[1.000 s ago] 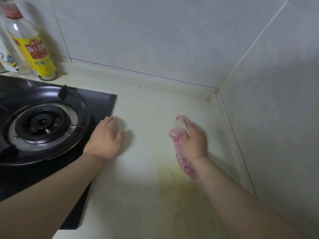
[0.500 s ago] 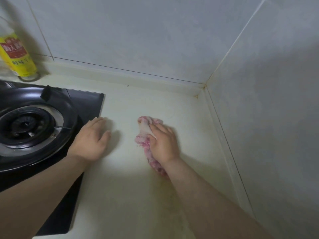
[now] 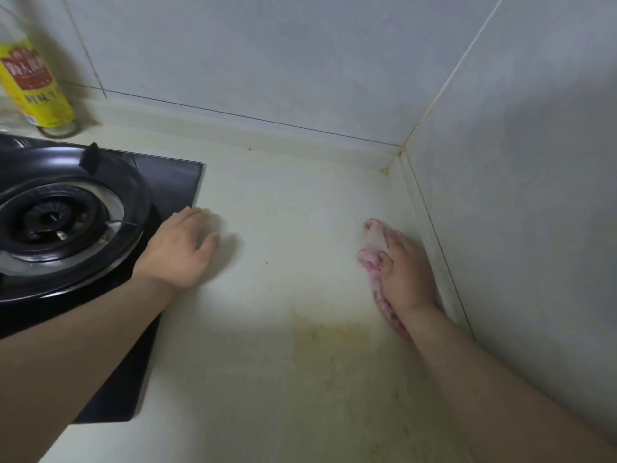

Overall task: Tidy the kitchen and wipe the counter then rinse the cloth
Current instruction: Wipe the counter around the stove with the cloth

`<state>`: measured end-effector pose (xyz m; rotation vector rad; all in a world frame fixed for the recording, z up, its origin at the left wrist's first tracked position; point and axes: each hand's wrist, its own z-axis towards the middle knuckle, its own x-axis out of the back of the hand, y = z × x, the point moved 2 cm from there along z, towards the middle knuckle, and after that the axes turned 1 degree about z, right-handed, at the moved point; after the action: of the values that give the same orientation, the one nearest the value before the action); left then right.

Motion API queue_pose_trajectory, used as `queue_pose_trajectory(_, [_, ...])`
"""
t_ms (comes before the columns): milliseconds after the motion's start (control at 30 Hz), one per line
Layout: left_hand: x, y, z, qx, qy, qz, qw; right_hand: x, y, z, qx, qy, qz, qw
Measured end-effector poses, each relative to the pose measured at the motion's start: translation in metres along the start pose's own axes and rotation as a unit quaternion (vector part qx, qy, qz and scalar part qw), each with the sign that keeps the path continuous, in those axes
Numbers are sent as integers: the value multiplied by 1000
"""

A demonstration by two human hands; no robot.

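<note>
the head camera looks down at a pale counter in a corner where two tiled walls meet.

the right hand lies palm down on a pink and white cloth. the fingers are spread a bit and press the cloth flat on the counter - they do not curl around it. the cloth is bunched up, soft and wrinkly. part of it sticks out past the fingertips and a thin strip shows along the thumb side, down by the wrist. the hand and cloth are just beside the low raised edge at the foot of the right wall.

the left hand is open and flat too, palm down on the bare counter, and it holds nothing. it rests right next to the edge of the black stove; whether it touches the stove cannot be told.

the stove top is shiny and smooth, with a round burner made of dark rings and a silver ring around it. a clear bottle with a yellow and red label stands behind the stove, by the back wall.

the counter is smooth - with a yellowish stain between the two arms and some tiny dark specks.
</note>
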<state>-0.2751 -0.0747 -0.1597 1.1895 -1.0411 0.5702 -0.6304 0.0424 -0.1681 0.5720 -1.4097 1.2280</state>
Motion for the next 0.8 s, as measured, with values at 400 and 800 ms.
queue_pose_trajectory(400, [-2, 2, 1, -3, 17, -6, 1000, -8, -53, -25, 79, -34, 78, 993])
queue_pose_trajectory(800, [-1, 3, -2, 9, 31, -30, 999, -34, -108, -51, 89, -118, 119, 982])
